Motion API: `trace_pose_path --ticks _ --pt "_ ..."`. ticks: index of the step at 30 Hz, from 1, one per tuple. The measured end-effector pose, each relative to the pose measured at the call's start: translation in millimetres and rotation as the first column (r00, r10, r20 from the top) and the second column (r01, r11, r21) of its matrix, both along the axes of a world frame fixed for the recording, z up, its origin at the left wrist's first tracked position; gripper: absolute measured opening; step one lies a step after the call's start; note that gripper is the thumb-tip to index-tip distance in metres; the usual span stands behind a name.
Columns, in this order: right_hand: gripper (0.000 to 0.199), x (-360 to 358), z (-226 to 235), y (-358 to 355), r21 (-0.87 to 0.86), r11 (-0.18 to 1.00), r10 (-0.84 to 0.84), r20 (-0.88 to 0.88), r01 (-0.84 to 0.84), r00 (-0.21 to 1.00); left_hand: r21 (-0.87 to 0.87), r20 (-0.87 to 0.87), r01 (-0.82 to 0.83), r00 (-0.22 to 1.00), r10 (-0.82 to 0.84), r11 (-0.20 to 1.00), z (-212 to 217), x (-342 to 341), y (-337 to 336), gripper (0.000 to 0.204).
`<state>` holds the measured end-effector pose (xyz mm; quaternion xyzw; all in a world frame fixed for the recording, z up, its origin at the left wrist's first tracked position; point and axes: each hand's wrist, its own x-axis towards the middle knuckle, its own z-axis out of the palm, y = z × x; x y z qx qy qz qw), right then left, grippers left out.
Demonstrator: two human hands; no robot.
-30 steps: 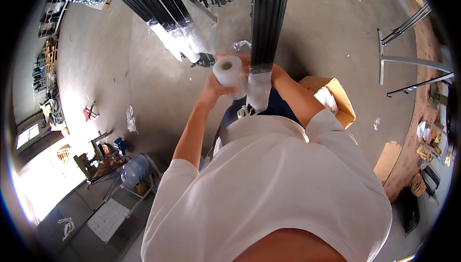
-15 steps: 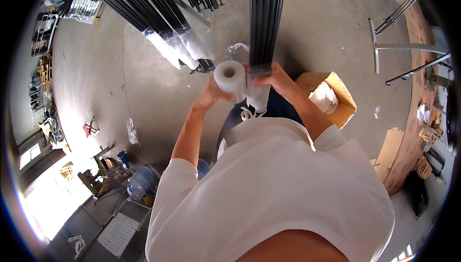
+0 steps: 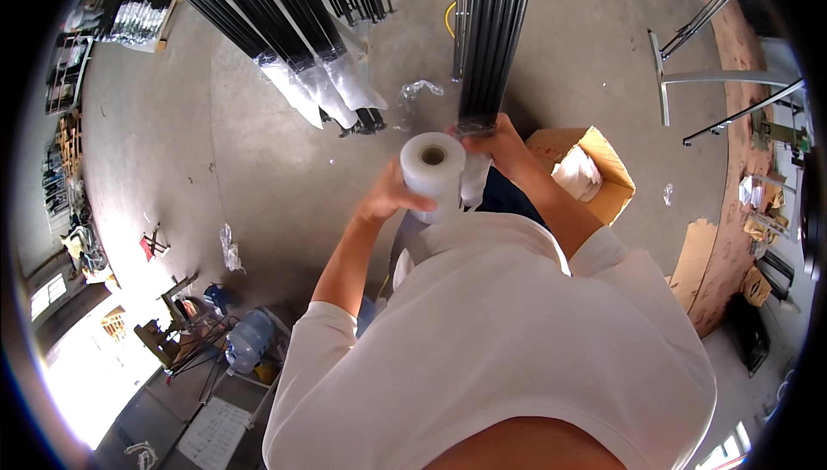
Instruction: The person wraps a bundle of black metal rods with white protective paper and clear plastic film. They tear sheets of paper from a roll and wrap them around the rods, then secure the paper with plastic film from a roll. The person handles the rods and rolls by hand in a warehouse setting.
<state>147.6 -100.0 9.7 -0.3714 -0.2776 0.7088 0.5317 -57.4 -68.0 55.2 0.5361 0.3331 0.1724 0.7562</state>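
Note:
My left hand is wrapped round a roll of clear stretch film, its hollow core facing up. Just right of the roll, my right hand grips the near end of a bundle of black metal tubes. White wrapping hangs below that end, close to my body. Film shows at the tube ends by my right fingers, some of which are hidden behind the bundle. The bundle slants up and away from me.
More black tubes with white-wrapped ends stand at the far left. An open cardboard box holding white material sits by my right arm. Film scraps lie on the concrete floor. A metal frame stands at the right.
The film roll and my left hand have moved right and nearer to me. The top of the tube bundle has shifted right, with my right hand still on its near end.

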Motion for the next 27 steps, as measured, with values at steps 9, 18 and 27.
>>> trace_pose_path --ticks 9,18,27 --pt "0.023 -28 9 23 -0.028 0.998 0.049 -0.009 -0.05 0.999 0.074 0.049 0.39 0.918 -0.394 0.918 31 54 -20 0.08" --pt "0.043 -8 2 71 0.26 0.82 0.572 -0.337 -0.51 0.748 -0.084 0.294 0.219 0.938 -0.186 0.972 20 29 -6 0.078" --pt "0.037 -13 2 76 0.285 0.868 0.48 -0.276 -0.406 0.833 0.101 0.024 -0.117 0.993 0.115 0.988 -18 -1 -2 0.119"
